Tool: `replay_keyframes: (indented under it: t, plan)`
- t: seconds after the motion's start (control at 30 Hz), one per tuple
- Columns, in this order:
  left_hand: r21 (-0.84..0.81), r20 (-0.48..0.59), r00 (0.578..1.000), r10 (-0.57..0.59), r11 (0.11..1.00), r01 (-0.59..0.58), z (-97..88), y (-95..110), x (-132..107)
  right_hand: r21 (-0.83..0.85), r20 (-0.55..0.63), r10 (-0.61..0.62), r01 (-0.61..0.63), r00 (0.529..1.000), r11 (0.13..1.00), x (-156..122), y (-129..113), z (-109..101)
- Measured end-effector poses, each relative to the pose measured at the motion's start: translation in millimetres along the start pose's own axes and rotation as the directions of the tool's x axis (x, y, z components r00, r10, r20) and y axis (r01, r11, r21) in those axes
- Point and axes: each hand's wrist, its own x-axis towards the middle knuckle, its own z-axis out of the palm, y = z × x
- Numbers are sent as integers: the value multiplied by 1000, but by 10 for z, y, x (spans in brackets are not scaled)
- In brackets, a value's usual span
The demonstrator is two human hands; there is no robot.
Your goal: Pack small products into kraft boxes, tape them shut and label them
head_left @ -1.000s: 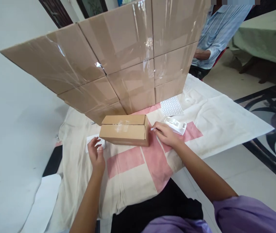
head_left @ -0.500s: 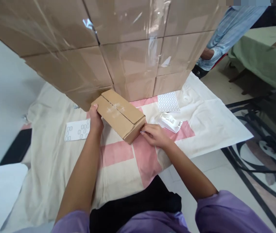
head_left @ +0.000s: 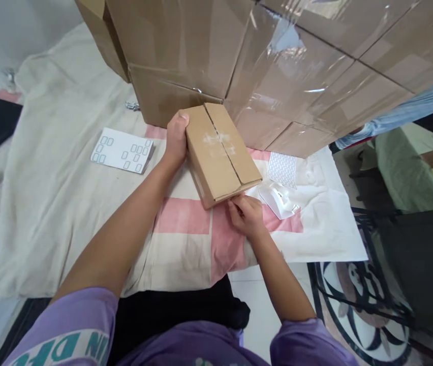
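A small brown cardboard box [head_left: 220,147] is tilted over the cloth in front of me, its top flaps meeting at a narrow seam with a whitish scuffed patch across it. My left hand [head_left: 177,134] grips its far left side, the thumb on the top edge. At the near right end, my right hand [head_left: 246,213] has its fingers pinched together just under the lower edge; whatever they hold is hidden. Right of that hand lies a white tape dispenser [head_left: 279,198]. Behind it is a sheet of small printed labels [head_left: 282,169].
A wall of stacked, taped cartons [head_left: 277,76] stands right behind the box. A partly used label sheet [head_left: 122,150] lies to the left on the cream and pink cloth [head_left: 67,203]. A dark chair [head_left: 422,264] and a person's blue sleeve [head_left: 410,114] are at the right.
My view has swung, so the carton stack sits further right. The box has turned, its near end facing me more. My right fingers have shifted under that end; the left hand keeps its grip.
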Motion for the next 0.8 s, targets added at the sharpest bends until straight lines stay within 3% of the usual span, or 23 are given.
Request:
replay_keyframes:
  t: [0.17, 0.37, 0.47, 0.63, 0.8]
  plan:
    - [137, 69, 995, 74, 987, -83, 54, 63, -18, -42, -44, 23, -25, 999, 999, -8, -12, 18]
    - [52, -43, 999, -29, 998, 31, 88, 108, -45, -126, -93, -2, -10, 996, 992, 1, -37, 25]
    - [67, -15, 1000, -19, 998, 20, 93, 137, -52, -130, -110, 19, -34, 994, 991, -3, -44, 36]
    - [84, 19, 1000, -15, 996, 13, 100, 212, -71, -98, -95, 94, -103, 991, 990, -19, -61, 49]
    - [97, 9, 1000, 29, 995, -30, 88, 202, -71, 33, -147, 273, -271, 951, 962, -13, -73, 25]
